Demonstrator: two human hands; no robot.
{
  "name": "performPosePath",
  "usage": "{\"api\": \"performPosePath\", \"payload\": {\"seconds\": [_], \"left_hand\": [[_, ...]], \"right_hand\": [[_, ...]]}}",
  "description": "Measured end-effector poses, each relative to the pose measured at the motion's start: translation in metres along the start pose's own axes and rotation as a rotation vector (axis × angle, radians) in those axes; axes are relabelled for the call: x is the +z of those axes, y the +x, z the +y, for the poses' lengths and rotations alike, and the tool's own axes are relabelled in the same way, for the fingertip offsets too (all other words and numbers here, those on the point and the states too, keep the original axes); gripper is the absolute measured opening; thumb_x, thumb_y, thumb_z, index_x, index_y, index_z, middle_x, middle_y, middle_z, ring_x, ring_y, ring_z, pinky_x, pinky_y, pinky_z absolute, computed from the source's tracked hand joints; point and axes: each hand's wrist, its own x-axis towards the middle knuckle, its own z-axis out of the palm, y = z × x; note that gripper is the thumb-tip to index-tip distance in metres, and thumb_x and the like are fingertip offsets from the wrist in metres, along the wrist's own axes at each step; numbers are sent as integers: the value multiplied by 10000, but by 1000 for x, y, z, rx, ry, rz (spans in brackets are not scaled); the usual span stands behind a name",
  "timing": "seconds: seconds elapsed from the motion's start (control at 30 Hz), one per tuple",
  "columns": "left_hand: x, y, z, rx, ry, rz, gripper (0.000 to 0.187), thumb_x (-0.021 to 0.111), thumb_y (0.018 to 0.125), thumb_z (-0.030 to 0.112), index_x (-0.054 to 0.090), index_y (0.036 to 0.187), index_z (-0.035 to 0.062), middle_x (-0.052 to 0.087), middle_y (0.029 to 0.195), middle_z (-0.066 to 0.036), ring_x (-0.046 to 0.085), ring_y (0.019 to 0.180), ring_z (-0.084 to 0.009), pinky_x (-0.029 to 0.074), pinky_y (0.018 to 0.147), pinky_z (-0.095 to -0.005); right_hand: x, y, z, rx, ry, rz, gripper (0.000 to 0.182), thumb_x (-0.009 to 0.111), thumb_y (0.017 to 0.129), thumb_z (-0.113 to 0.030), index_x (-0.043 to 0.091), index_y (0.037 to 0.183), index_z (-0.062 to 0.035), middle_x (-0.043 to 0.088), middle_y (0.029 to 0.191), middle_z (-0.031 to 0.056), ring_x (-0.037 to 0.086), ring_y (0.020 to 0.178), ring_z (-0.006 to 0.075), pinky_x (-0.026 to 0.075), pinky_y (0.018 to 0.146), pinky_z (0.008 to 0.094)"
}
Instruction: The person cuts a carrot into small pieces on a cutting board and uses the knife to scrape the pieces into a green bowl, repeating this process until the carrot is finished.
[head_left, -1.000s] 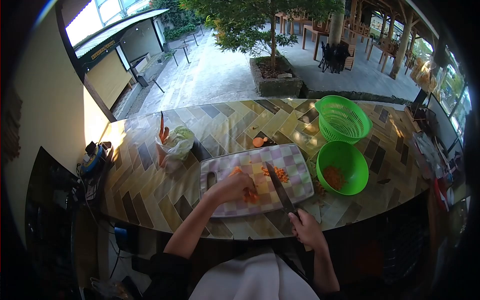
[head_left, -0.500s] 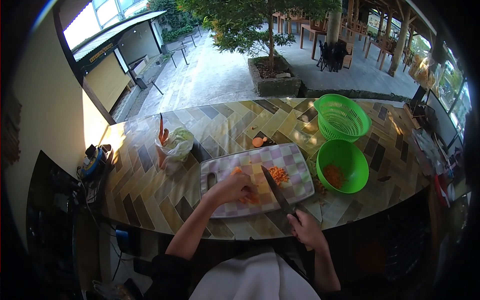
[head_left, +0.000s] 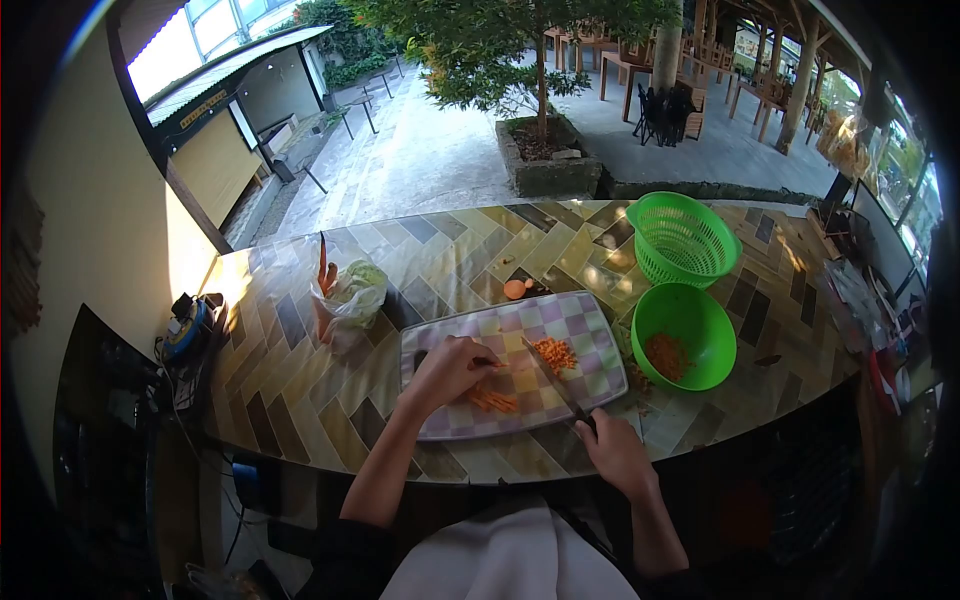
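Note:
My right hand [head_left: 614, 452] grips the handle of a kitchen knife [head_left: 556, 380], whose blade slants over the cutting board near a small heap of diced carrot [head_left: 553, 354]. The checkered cutting board [head_left: 590, 320] lies flat on the table. Over its left half is my left hand [head_left: 450, 370], fingers pinched together, with a bit of orange carrot showing at the fingertips. Just below those fingers lie carrot strips [head_left: 492, 400]. Beyond the board's far edge sits a carrot piece [head_left: 515, 289].
A green bowl [head_left: 710, 345] with shredded or chopped carrot inside stands right of the board. Behind it is a green colander [head_left: 690, 235]. A plastic bag with vegetables [head_left: 355, 290] lies at left on the patterned table [head_left: 310, 400]. Carrot scraps lie between board and bowl.
My left hand has shifted up and left, uncovering the carrot strips. The knife blade has turned, its edge view now thinner, and my right hand has moved slightly right.

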Motion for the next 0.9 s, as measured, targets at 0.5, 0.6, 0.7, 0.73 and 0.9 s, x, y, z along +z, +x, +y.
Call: {"api": "performPosePath", "payload": {"seconds": [0.5, 0.6, 0.7, 0.73, 0.9], "left_hand": [[63, 9, -1, 107, 258, 149, 166, 717, 711, 85, 768, 868, 78, 708, 865, -118, 635, 919, -270, 408, 887, -375], [65, 8, -13, 106, 125, 118, 145, 664, 739, 62, 746, 858, 55, 688, 836, -162, 637, 884, -306, 389, 913, -417], [59, 8, -7, 66, 111, 90, 151, 684, 731, 58, 752, 866, 55, 697, 831, -151, 646, 863, -307, 408, 900, -405], [59, 9, -6, 62, 161, 94, 174, 711, 717, 66, 765, 882, 65, 707, 834, -131, 652, 865, -289, 419, 895, -389], [62, 9, -1, 124, 282, 119, 185, 722, 716, 79, 776, 892, 73, 711, 846, -99, 642, 887, -253, 444, 875, -376]], "right_hand": [[1, -10, 2, 49, 24, -3, 355, 534, 995, -300, 576, 952, 50, 634, 799, 289, 615, 820, 476, 460, 714, 541], [5, -11, -2, 42, -8, 9, 357, 525, 998, -300, 577, 957, 51, 644, 816, 292, 624, 826, 474, 470, 725, 548], [10, -10, -4, 23, -39, 6, 358, 522, 999, -298, 576, 951, 53, 645, 817, 293, 625, 825, 473, 471, 724, 548], [11, -9, -4, 17, -52, 2, 358, 521, 999, -297, 575, 950, 53, 645, 816, 293, 625, 825, 473, 471, 724, 549], [16, -5, -1, 11, 5, 0, 356, 515, 1001, -299, 574, 952, 49, 648, 810, 287, 626, 817, 474, 473, 723, 551]]}}
